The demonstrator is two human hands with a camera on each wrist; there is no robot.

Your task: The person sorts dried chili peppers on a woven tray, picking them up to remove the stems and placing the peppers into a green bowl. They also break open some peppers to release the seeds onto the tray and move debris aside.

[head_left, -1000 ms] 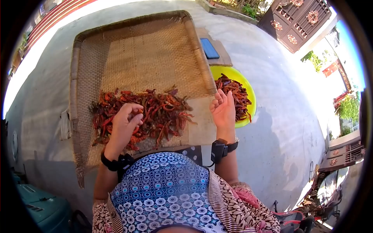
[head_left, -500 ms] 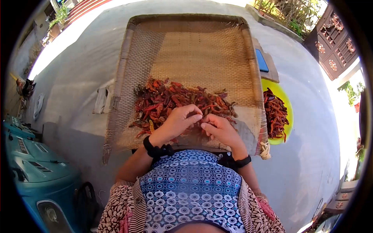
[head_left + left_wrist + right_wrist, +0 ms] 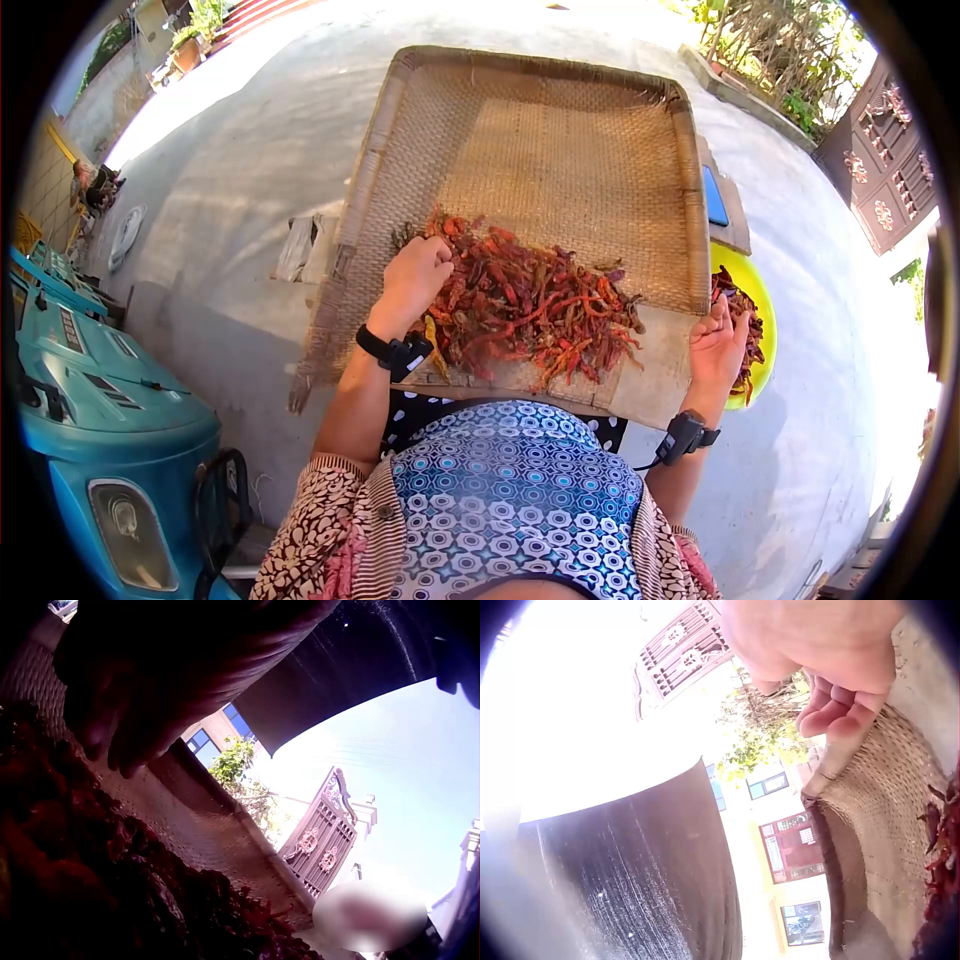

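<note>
A pile of dried red peppers (image 3: 535, 305) covers the near part of a woven tray (image 3: 560, 150). Over the pile's left side, the left hand (image 3: 410, 285) has its fingers bent down; the dark left wrist view shows this hand (image 3: 157, 682) above the peppers (image 3: 142, 892), and whether it pinches one is hidden. Beside the tray's right edge, the right hand (image 3: 716, 355) is raised palm up near a yellow-green bowl (image 3: 767, 335) of darker peppers (image 3: 743, 300), partly covering them. Nothing shows between the loosely curved fingers of this hand (image 3: 825, 667).
Cardboard with a blue flat object (image 3: 714, 197) on it lies right of the tray. A teal vehicle (image 3: 120, 420) stands at the lower left. A folded pale cloth or sack (image 3: 299, 250) lies left of the tray, on the concrete ground.
The hands were together over the near part of the pile half a second ago; now they are apart, the left at the pile's left side, the right beside the bowl. The head view has shifted.
</note>
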